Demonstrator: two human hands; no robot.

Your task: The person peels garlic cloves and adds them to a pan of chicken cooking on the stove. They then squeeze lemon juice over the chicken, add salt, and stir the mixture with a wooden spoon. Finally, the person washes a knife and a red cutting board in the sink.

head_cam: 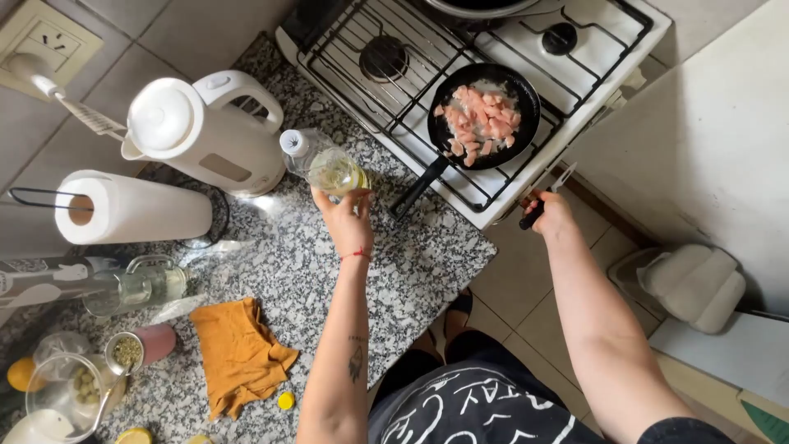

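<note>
Left hand [347,220]: fingers closed around the base of a clear plastic oil bottle [323,164], which stands tilted on the granite counter [411,263]. A white kettle [205,131] sits just beyond it.

Right hand [549,212]: clenched on a black-handled knife [546,197] at the stove [526,156] edge. Ahead, a black frying pan [483,115] holds pink meat pieces.

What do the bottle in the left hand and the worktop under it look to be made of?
Bottle: clear plastic, probably, see-through with yellowish liquid and a white cap; glass is possible. Worktop: polished speckled grey stone, likely granite, with a faint sheen. The left hand grips the bottle.
</note>
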